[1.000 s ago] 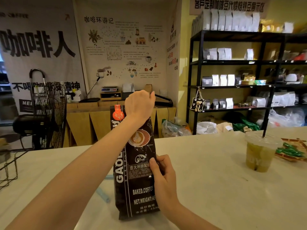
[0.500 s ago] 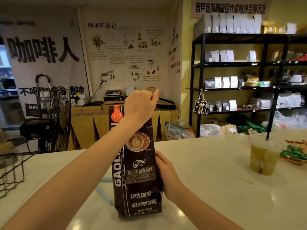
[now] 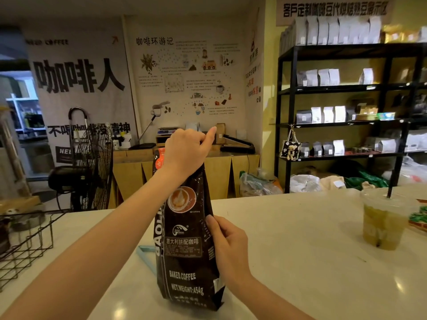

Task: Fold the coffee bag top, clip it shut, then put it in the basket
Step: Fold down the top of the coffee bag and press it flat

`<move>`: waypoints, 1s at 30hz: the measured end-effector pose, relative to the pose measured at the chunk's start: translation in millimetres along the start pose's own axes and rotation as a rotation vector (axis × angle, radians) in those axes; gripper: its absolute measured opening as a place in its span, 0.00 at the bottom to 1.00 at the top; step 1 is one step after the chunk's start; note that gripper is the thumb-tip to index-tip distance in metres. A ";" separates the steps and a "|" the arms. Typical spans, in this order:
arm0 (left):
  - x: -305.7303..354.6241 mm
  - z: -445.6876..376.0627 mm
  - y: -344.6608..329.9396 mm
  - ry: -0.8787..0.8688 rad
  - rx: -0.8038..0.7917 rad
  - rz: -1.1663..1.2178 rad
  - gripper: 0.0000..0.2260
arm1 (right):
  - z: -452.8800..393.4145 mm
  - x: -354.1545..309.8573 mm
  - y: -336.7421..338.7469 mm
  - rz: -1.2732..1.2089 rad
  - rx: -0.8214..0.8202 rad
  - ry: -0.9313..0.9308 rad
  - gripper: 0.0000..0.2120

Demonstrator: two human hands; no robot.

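Poster-covered wall [image 3: 184, 72], black shelving [image 3: 342, 88], pale counter [image 3: 300, 239].

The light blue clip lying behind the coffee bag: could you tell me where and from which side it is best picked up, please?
Probably by the long bar of the light blue clip left of the coffee bag, coming from above on the left. It lies flat on the counter, and the bag hides its right end.

Pale, glossy counter [image 3: 300, 239] filling the lower view. Standing upright near the middle: dark coffee bag [image 3: 187, 239], base resting on the top. Just left of it and partly hidden behind it, lying flat: light blue clip [image 3: 144, 251]. At the left edge: black wire basket [image 3: 25, 243]. Far right: lidded plastic cup [image 3: 382, 218] of yellow-green drink with a dark straw, and beside it, green-and-red wrappers [image 3: 419, 219] cut off by the frame.
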State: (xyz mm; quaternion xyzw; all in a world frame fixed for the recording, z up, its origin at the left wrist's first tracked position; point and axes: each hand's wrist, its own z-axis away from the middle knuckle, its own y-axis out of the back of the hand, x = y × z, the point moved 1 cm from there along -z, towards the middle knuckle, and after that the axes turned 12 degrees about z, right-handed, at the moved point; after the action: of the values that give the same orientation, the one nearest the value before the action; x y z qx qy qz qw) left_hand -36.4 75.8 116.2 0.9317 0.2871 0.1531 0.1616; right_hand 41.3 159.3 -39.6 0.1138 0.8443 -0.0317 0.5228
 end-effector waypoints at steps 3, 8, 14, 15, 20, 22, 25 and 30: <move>0.2 1.6 2.2 -0.012 0.045 -0.031 0.24 | -1.9 3.1 2.3 0.041 -0.006 0.034 0.13; 6.5 5.1 0.4 -0.068 0.081 -0.051 0.24 | -2.5 9.0 5.9 0.078 -0.033 0.077 0.11; 16.0 3.7 -7.6 -0.149 0.098 -0.094 0.24 | -29.0 -8.2 21.8 -0.059 -0.305 -0.066 0.12; 17.9 3.8 -10.5 -0.161 0.093 -0.109 0.24 | -33.0 -11.4 20.8 -0.098 -0.337 -0.089 0.16; 24.3 3.9 -20.5 -0.179 0.002 -0.144 0.22 | -41.7 -19.5 12.2 -0.028 -0.279 -0.100 0.16; 20.8 2.8 -12.7 -0.079 -0.101 -0.021 0.19 | -44.3 -15.6 14.0 -0.050 -0.249 -0.117 0.15; 2.6 16.3 11.8 0.154 -0.041 0.131 0.24 | -48.8 -9.5 18.7 -0.115 -0.240 -0.180 0.15; -20.3 84.7 22.7 0.886 -0.145 0.583 0.40 | -57.1 -9.2 21.5 -0.170 -0.258 -0.233 0.12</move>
State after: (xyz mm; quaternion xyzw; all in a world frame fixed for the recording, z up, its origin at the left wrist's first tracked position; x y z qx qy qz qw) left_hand -9.4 28.1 44.8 0.8053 0.0456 0.5897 0.0397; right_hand 0.1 188.6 -4.2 -0.0304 0.7816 0.0199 0.6227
